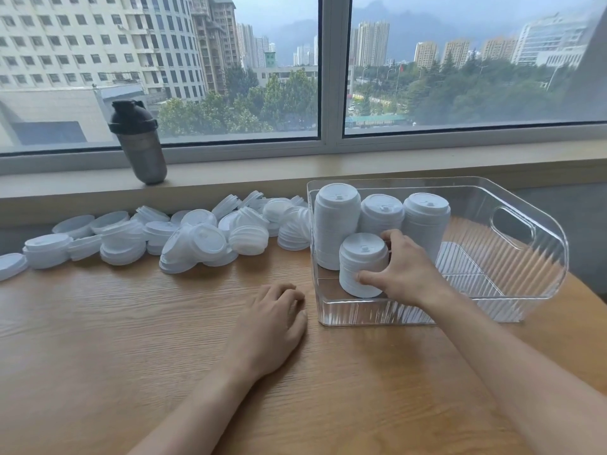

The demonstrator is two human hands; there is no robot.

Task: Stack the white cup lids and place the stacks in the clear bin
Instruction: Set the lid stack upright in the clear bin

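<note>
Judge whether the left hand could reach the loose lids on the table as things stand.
Probably yes: the left hand rests open on the table, holding nothing, and only bare wood lies between it and the loose lids.

White lids [184, 238], clear ribbed bin [512, 257] (wood-grain table [131, 339]).
</note>
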